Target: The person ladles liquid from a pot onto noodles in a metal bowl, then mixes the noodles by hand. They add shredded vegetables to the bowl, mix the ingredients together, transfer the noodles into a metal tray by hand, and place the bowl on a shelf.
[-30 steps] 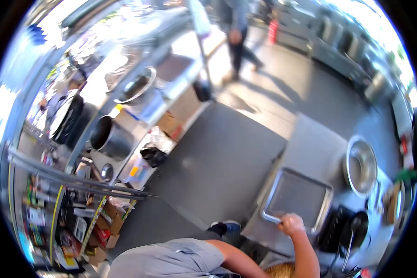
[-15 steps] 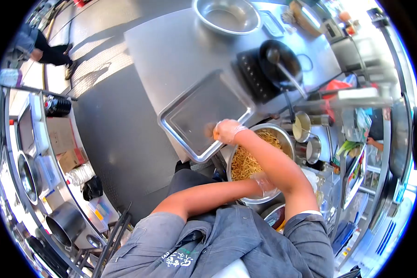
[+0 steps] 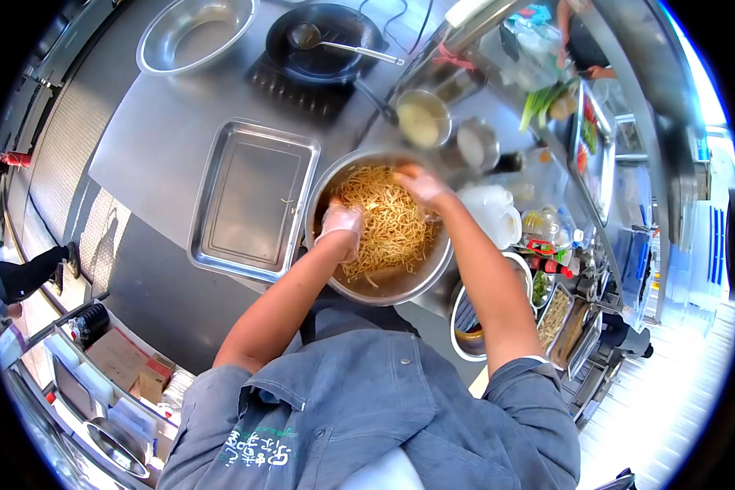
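Note:
A large steel bowl (image 3: 384, 286) of brown noodles (image 3: 396, 220) is in front of my body. My left hand (image 3: 343, 224), in a clear plastic glove, is inside the bowl at its left side, with its fingers curled into the noodles. At the far right part of the heap, my right hand (image 3: 420, 186), gloved as well, has its fingers bent around noodles; the fingertips are partly blurred. Left of the bowl lies a rectangular metal tray (image 3: 253, 196) with a few small scraps in it.
Behind the tray are a wide steel basin (image 3: 151, 61) and a black pan (image 3: 359, 41) with a ladle (image 3: 351, 49) on a cooktop (image 3: 290, 90). Pots (image 3: 423, 118), a white jug (image 3: 494, 214) and bottles (image 3: 551, 265) crowd the right. Another person's leg (image 3: 28, 273) shows far left.
My right hand has moved from above the tray into the noodle bowl, where my left hand was. The camera view has turned, so the tray and bowl appear further left.

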### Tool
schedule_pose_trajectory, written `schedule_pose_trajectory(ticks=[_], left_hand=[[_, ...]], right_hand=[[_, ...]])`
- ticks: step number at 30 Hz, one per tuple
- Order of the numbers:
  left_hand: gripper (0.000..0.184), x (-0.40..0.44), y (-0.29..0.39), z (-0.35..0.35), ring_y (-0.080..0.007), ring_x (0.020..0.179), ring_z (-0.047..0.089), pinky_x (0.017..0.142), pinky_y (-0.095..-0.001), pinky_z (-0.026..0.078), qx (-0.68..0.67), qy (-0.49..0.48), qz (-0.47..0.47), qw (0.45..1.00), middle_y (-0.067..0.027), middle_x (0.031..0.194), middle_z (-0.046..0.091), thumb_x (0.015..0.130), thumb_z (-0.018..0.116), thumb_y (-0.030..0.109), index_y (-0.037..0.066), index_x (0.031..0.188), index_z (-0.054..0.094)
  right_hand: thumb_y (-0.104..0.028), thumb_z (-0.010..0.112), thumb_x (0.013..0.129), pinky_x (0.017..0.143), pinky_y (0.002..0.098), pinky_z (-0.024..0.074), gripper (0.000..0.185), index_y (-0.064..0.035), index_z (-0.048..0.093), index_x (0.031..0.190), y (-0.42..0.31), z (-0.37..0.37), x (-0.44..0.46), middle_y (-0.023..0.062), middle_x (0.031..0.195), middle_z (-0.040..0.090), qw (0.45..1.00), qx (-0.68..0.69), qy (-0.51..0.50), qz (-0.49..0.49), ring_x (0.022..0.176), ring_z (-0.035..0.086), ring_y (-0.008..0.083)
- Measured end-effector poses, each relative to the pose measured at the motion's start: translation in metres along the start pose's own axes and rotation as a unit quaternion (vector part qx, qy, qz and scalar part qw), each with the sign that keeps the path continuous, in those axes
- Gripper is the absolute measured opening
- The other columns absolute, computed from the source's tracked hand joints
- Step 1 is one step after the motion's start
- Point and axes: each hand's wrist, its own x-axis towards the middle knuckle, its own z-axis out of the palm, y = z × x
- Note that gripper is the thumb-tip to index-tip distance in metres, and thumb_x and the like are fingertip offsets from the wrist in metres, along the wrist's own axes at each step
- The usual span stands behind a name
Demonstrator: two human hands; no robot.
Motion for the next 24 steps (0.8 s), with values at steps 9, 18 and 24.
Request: schedule_pose_trajectory(ticks=[9, 18, 24], left_hand=[[0.048, -0.025, 0.006, 0.036, -0.0256, 0.086, 0.073, 0.076, -0.0413, 0.064, -0.126, -0.213, -0.028, 0.969, -0.0132, 0.109, 0.069, 0.089, 0.067, 0.001, 0.006, 0.134, 0.053], [0.052, -0.152, 0.048, -0.025, -0.0167, 0.088, 0.067, 0.08, -0.0306, 0.053, 0.234, -0.019, 0.335, 0.913, -0.0102, 0.1, 0.071, 0.084, 0.066, 0.008, 0.012, 0.135, 0.06], [0.054, -0.196, 0.018, 0.034, -0.0157, 0.098, 0.067, 0.086, -0.0306, 0.055, 0.242, -0.014, 0.407, 0.881, -0.009, 0.113, 0.07, 0.084, 0.063, 0.004, 0.011, 0.138, 0.059]], right_hand=[[-0.029, 0.073, 0.075, 0.083, 0.0388, 0.0557, 0.068, -0.0041, 0.059, 0.137, 0.003, -0.016, -0.011, 0.0183, 0.111, 0.072, 0.979, -0.028, -0.193, -0.066, 0.094, 0.07, 0.027], [-0.019, 0.068, 0.082, 0.107, 0.0399, 0.0442, 0.053, -0.0021, 0.058, 0.131, -0.049, -0.049, -0.178, 0.0233, 0.123, 0.065, 0.946, 0.076, 0.072, -0.307, 0.119, 0.061, 0.035], [-0.02, 0.069, 0.084, 0.101, 0.0409, 0.048, 0.056, 0.0009, 0.056, 0.133, 0.02, -0.06, -0.208, 0.024, 0.123, 0.066, 0.911, 0.195, 0.12, -0.344, 0.115, 0.063, 0.0363]])
